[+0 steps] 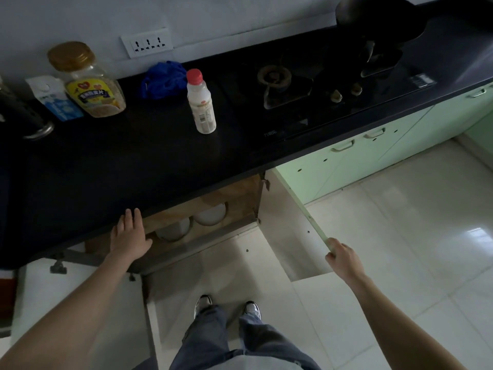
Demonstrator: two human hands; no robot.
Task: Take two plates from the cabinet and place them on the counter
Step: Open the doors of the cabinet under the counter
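Under the black counter (120,166) a cabinet stands with both doors swung out. On its wooden shelf (234,198) lie two white plates, one at the right (210,216) and one at the left (173,231), both partly hidden by the counter's edge. My left hand (130,236) reaches toward the shelf with fingers apart, just left of the left plate, holding nothing. My right hand (342,256) grips the outer edge of the right cabinet door (290,236).
On the counter stand a white bottle with a red cap (201,102), a jar with a gold lid (88,81), a small carton (56,100) and a blue cloth (164,78). A gas hob (288,84) with a dark pan (378,22) lies to the right. The left door (80,303) stands open.
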